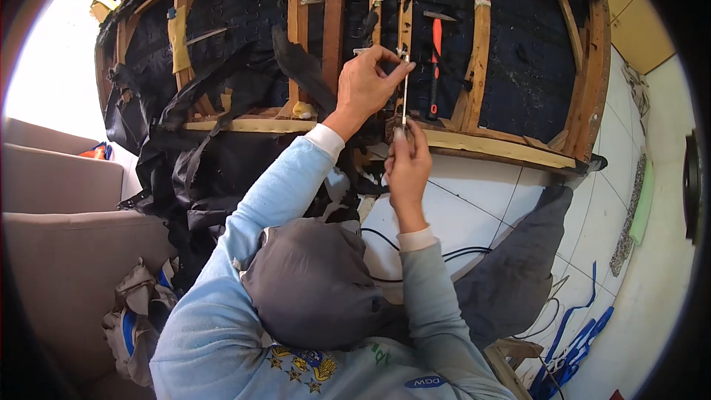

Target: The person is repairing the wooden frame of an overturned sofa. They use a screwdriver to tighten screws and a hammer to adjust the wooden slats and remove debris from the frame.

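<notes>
My right hand (409, 170) is closed round the lower end of a screwdriver (404, 100), whose handle is mostly hidden in the fingers. Its thin metal shaft points away from me, along a wooden slat (405, 7) dotted with torn black scraps. At the far end, thumb and forefinger of my left hand (366, 87) pinch together round the shaft near its tip. A small pale piece (361, 51) shows behind the left knuckles; its kind is unclear. Just right of the shaft, a hammer (435, 67) with an orange and black handle rests on the frame's dark lining.
An upturned sofa frame (481, 52) of bare wood spans the far side. Torn black cloth (215, 155) hangs at its left. Grey cushioned seating (67, 178) stands at left. Black cables (381, 237) cross the white tiles; blue straps (585, 348) lie at lower right.
</notes>
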